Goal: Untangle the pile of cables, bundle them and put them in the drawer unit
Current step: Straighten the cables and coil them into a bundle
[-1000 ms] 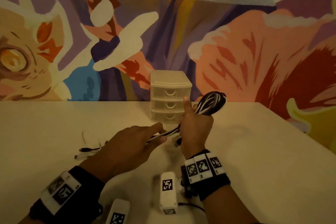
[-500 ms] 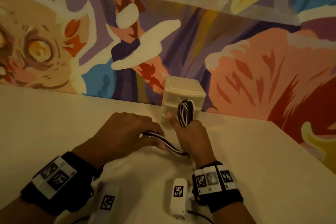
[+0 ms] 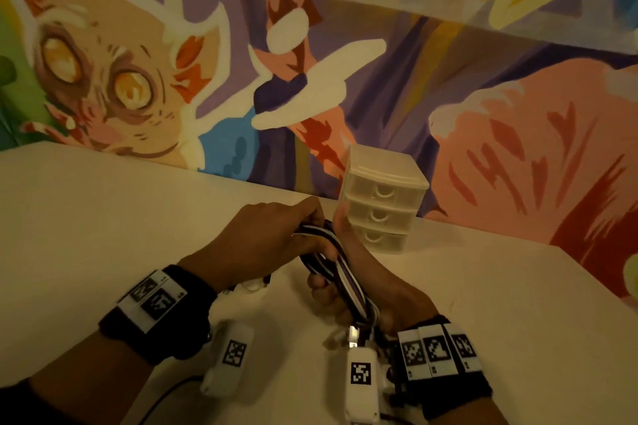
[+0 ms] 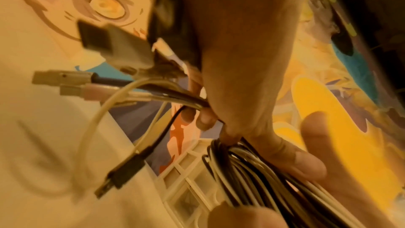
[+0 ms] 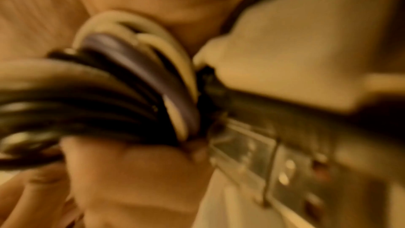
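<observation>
A bundle of black, white and purple cables (image 3: 340,274) runs from my left hand (image 3: 307,228) down across my right hand (image 3: 331,290) to its wrist. The right hand's fingers curl round the coil (image 5: 131,84), which is blurred there. My left hand grips the loose ends (image 4: 188,100); several USB plugs (image 4: 61,77) stick out beyond its fingers, one black plug (image 4: 122,176) hanging lower. The cream three-drawer unit (image 3: 383,203) stands just behind the hands, all its drawers closed.
The hands work over a pale table (image 3: 103,235) that meets a painted mural wall (image 3: 138,79) at the back. The table's right edge (image 3: 518,304) runs diagonally near my right arm. White wrist-camera modules (image 3: 234,355) hang below both wrists.
The coil stood upright in my right hand; now it lies down along that palm toward the wrist. My left hand has moved up against the right, still holding the loose ends.
</observation>
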A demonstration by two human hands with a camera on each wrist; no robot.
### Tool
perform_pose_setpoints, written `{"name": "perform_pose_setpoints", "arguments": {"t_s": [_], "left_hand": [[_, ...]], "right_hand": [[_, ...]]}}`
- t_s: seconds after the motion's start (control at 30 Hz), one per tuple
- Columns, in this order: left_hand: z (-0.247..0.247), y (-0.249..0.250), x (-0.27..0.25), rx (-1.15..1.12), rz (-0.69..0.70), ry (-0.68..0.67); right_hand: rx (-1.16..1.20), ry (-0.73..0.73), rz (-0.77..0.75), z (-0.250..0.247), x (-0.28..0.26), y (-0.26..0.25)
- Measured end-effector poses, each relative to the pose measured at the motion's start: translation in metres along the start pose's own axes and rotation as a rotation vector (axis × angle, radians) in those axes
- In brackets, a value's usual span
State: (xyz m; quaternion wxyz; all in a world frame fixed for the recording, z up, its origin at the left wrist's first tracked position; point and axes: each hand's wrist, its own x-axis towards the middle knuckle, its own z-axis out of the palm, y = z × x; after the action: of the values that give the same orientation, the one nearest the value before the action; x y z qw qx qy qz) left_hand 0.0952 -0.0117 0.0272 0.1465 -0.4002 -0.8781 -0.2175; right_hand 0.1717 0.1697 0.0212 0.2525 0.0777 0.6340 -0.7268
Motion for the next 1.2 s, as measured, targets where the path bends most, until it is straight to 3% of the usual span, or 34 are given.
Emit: {"name": "perform_pose_setpoints", "arguments": {"t_s": [0.07,0.13,0.23,0.33,0.43,0.53,0.7,0.8,0.87,0.97,1.03,1.1,1.13,1.2], "left_hand": [[-0.005,-0.004,0.001,-0.039,-0.040,-0.030],[-0.010,-0.005,0.001,-0.120,-0.091,-0.075],[-0.011,-0.005,0.000,-0.232,-0.135,-0.134],[-0.010,-0.008,0.000,-0.327,-0.189,-0.228],[-0.016,-0.014,-0.003,-0.406,-0.210,-0.315],[-0.026,-0.024,-0.005,-0.425,-0.224,-0.364],[-0.026,-0.035,-0.008,-0.206,-0.231,-0.434],[-0.017,-0.036,-0.003,0.147,-0.229,-0.381],[-0.018,-0.045,-0.002,0.408,-0.300,-0.326],[-0.032,-0.067,-0.011,0.498,-0.457,-0.229],[-0.044,-0.068,-0.012,0.440,-0.437,-0.022],[-0.052,-0.049,-0.007,0.233,-0.286,0.169],[-0.054,-0.033,-0.004,0.088,-0.182,0.191],[-0.052,0.009,-0.003,-0.160,-0.006,0.087]], "right_hand": [[-0.076,-0.120,0.082,0.000,-0.003,0.004],[-0.189,-0.161,0.054,0.000,-0.009,0.006],[-0.352,-0.124,0.011,0.002,-0.015,0.004],[-0.427,-0.002,0.099,-0.006,-0.009,0.006],[-0.352,0.026,0.194,-0.011,-0.008,0.007],[-0.259,0.090,0.158,-0.022,-0.010,0.005],[-0.181,0.196,0.105,-0.029,-0.011,0.002],[-0.131,0.212,0.080,-0.021,-0.009,0.002],[-0.119,0.265,0.043,-0.021,-0.007,0.005],[-0.101,0.403,-0.015,-0.024,-0.010,0.006],[-0.065,0.460,-0.035,-0.028,-0.011,0.006],[-0.069,0.496,-0.045,-0.027,-0.010,0.005],[-0.068,0.506,-0.053,-0.026,-0.009,0.005],[-0.064,0.530,-0.047,-0.026,-0.008,0.005]]}}
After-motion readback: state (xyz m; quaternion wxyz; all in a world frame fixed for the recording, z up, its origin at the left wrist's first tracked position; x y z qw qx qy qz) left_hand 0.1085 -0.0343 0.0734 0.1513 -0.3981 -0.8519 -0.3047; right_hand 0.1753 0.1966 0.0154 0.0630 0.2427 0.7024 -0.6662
